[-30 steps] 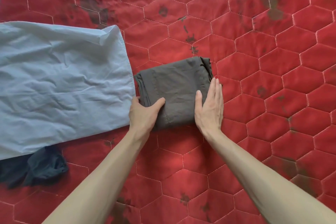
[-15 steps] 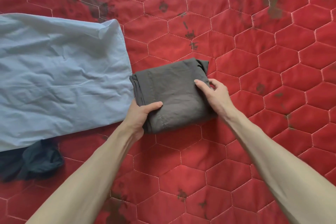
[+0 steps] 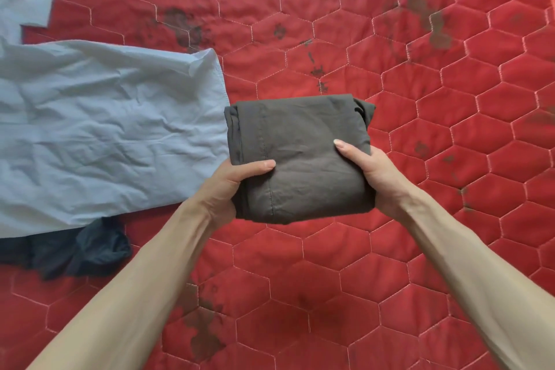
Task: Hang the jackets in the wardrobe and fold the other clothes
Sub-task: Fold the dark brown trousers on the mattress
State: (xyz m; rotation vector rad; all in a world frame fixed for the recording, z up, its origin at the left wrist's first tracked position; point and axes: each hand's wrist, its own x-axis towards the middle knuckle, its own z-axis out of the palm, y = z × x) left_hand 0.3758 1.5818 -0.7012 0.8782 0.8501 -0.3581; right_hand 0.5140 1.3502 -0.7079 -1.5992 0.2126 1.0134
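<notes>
Your left hand point(image 3: 223, 189) and right hand point(image 3: 372, 177) grasp the folded brown garment point(image 3: 300, 156), thumbs on top, right of the blue shirt point(image 3: 105, 135).

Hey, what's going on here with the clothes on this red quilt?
A person is partway through folding laundry. Both hands hold a dark grey garment already folded into a compact bundle: the left hand grips its left edge and the right hand its right edge, thumbs on top. To the left, a light blue garment lies spread flat and wrinkled on the red quilt, not yet folded, with a crumpled dark navy piece by its near edge.
</notes>
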